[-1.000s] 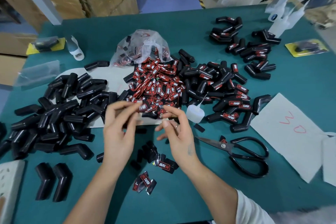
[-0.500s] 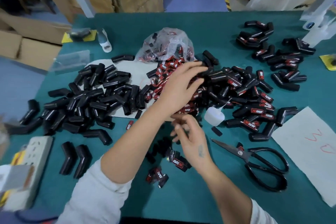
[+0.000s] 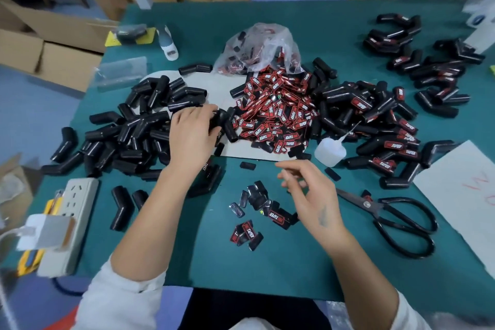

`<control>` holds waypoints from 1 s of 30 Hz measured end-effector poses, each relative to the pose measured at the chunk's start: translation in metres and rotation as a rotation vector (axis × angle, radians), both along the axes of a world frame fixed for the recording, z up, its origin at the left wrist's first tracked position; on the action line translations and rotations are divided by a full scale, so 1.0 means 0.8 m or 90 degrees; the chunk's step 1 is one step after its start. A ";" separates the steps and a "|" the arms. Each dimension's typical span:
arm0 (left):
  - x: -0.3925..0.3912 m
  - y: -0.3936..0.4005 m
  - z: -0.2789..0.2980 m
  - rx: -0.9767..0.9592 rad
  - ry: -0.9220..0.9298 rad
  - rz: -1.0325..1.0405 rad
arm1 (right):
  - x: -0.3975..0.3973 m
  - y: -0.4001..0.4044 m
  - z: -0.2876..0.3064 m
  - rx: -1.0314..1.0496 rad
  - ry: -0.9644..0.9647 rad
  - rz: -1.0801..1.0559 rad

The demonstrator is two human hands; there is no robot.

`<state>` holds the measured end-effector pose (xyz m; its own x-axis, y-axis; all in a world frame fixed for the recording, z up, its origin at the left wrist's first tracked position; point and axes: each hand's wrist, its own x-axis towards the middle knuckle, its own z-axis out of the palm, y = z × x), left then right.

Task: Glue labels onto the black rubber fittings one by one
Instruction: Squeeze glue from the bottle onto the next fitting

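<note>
A heap of plain black rubber fittings (image 3: 128, 131) lies on the left of the green table (image 3: 267, 270). My left hand (image 3: 191, 139) rests at the heap's right edge, its fingers curled round one black fitting (image 3: 220, 121). Red-and-black labels (image 3: 278, 112) are piled in the middle, spilling from a clear plastic bag (image 3: 259, 48). Fittings with labels on them (image 3: 380, 126) are heaped to the right. My right hand (image 3: 313, 195) hovers in front of the labels, fingers loosely spread and blurred, holding nothing I can see. A small glue bottle (image 3: 330, 151) stands just beyond it.
A few loose labels (image 3: 257, 206) lie under my right hand. Black scissors (image 3: 396, 220) lie to the right, beside a white paper sheet (image 3: 460, 195). A power strip (image 3: 69, 222) sits at the left edge. More labelled fittings (image 3: 428, 61) lie far right.
My left hand has swung from the right side of the label pile to the plain fittings on the left and closed on one. My right hand stays low and has spread its fingers.
</note>
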<state>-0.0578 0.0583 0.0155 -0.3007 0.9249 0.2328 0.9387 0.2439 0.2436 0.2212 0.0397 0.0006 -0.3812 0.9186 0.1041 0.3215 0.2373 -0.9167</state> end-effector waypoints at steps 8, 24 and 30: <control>0.032 -0.030 -0.005 0.231 -0.314 -0.063 | 0.064 0.008 0.008 0.041 0.035 -0.322; 0.110 -0.048 -0.018 0.095 -0.824 -0.203 | 0.037 0.067 0.039 0.051 -0.005 -0.063; 0.109 -0.051 -0.020 0.163 -0.804 -0.193 | 0.010 0.049 0.013 -0.078 -0.004 0.044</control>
<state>0.0293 0.0175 -0.0008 -0.2282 0.9656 0.1245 0.0430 -0.1178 0.9921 0.2295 0.0789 0.0111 -0.4440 0.8960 -0.0099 0.3142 0.1453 -0.9382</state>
